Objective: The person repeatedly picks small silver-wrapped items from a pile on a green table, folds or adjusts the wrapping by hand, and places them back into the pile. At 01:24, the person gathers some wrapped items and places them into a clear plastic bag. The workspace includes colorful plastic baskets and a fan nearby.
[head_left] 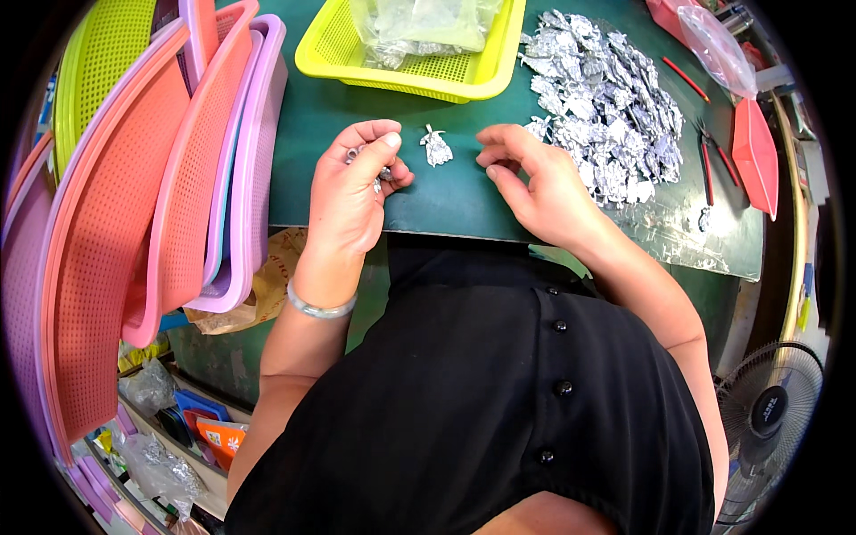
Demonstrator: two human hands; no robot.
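Note:
My left hand [355, 183] is curled on small silver metal pieces [382, 169] pinched between thumb and fingers, just above the dark green table [446, 201]. A single silver metal part [436, 146] lies flat on the table between my hands. My right hand [535, 174] rests on the table to its right, fingers bent and holding nothing. Right beside that hand spreads a big heap of similar silver parts [606, 98].
A yellow mesh basket [481, 76] with clear plastic bags stands at the back. Stacked pink, orange and purple mesh trays [169, 178] lean at the left. Red-handled pliers [709, 160], a red tray [753, 152] and a fan [767, 410] are at the right.

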